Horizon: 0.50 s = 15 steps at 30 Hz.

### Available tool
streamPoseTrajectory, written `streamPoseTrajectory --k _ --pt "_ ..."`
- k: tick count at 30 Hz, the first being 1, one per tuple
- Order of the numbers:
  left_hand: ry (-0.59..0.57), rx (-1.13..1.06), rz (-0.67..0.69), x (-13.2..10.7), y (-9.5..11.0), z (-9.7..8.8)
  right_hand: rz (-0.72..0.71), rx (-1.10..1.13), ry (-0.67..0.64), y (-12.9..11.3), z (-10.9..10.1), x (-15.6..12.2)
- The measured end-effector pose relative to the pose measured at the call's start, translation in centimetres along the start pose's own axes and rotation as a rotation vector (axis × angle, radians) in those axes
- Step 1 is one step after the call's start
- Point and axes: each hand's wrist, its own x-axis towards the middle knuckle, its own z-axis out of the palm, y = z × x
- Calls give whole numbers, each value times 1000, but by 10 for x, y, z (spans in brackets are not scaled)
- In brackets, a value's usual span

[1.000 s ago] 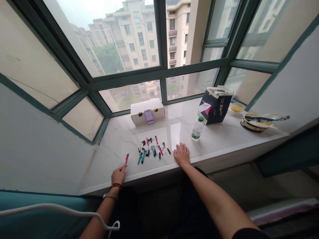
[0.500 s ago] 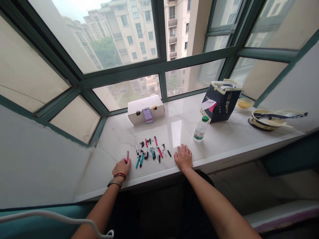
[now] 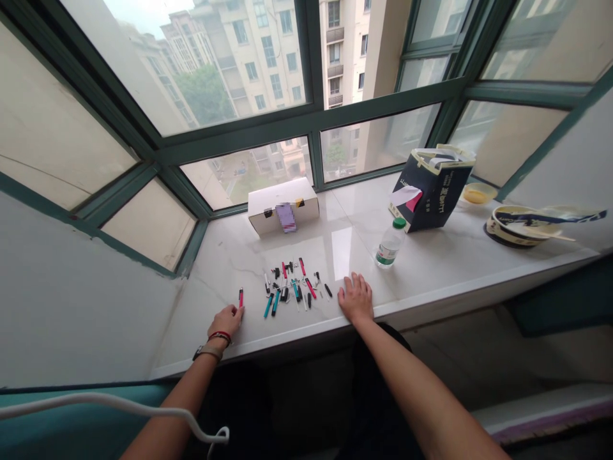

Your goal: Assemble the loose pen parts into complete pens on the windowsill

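With a watch and red bracelet at the wrist, my left hand [image 3: 226, 321] is at the left of the white sill. Its fingers are closed on the lower end of a red pen [image 3: 241, 296], whose dark top end points toward the window. My right hand [image 3: 355, 299] lies flat on the sill, fingers apart, holding nothing. Between the two hands are scattered pen parts: teal barrels [image 3: 276, 302], red barrels [image 3: 310, 287], black pieces [image 3: 328, 290], thin refills and small bits too tiny to make out.
Behind the parts stands a white box [image 3: 283, 199] with a purple item [image 3: 286, 219] against its front. To the right are a plastic bottle [image 3: 389, 246] with a green cap, a dark paper bag [image 3: 433, 191], a small bowl [image 3: 479, 193] and a takeaway bowl [image 3: 514, 229]. A white cable [image 3: 119, 402] crosses the lower left.
My left hand has moved a little to the left with the red pen, away from the pen parts. My right hand stays flat in place. The view has shifted slightly.
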Motion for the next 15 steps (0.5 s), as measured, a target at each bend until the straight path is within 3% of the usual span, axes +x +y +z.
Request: streamPoseTrajectory --k 8,15 --pt "54 -51 -46 8 -50 -5 3 -3 7 -1 -1 0" --pt "89 -114 -11 9 -48 0 7 -8 5 -2 -4 0"
